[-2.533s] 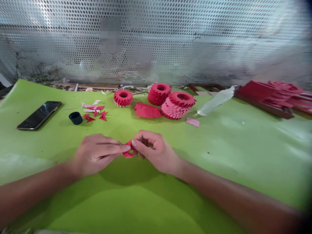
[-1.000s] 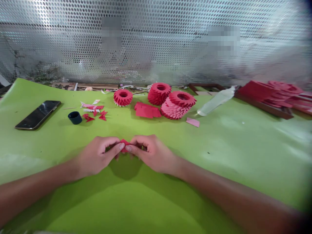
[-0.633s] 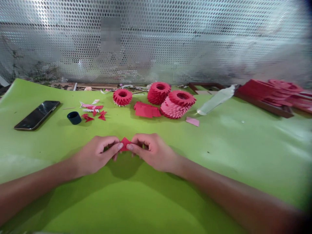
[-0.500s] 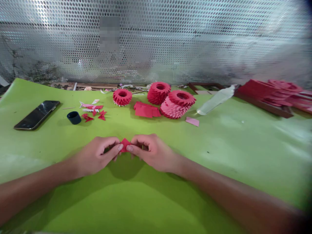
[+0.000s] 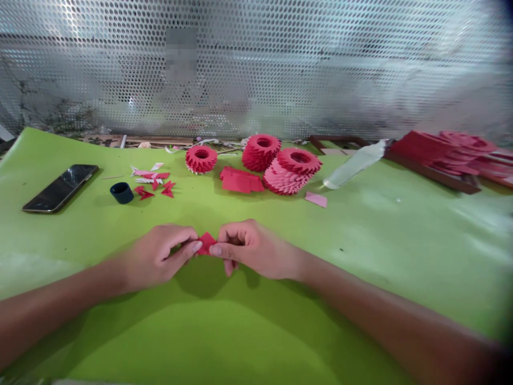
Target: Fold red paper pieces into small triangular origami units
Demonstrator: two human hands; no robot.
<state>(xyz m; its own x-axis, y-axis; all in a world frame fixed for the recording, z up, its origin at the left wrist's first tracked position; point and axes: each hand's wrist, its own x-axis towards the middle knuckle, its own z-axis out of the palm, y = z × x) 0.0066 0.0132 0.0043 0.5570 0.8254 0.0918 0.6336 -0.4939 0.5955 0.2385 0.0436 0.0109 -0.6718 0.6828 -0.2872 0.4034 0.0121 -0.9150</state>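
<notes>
Down slips the right hand [image 5: 256,251], pinching the red paper [image 5: 207,242] lower, baring more edge; left hand [image 5: 160,254] pinches opposite (spiky rings [image 5: 286,179] just beyond the grip)!

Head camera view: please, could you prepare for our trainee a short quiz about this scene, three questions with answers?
1. Multiple choice: what do the left hand and the right hand both pinch? (a) a pink card (b) a red paper piece (c) a clear tube
2. True or false: the phone lies to the left of the dark cylinder.
3. How many spiky paper rings stand on the green surface?

Key: 1. b; 2. true; 3. three.
</notes>
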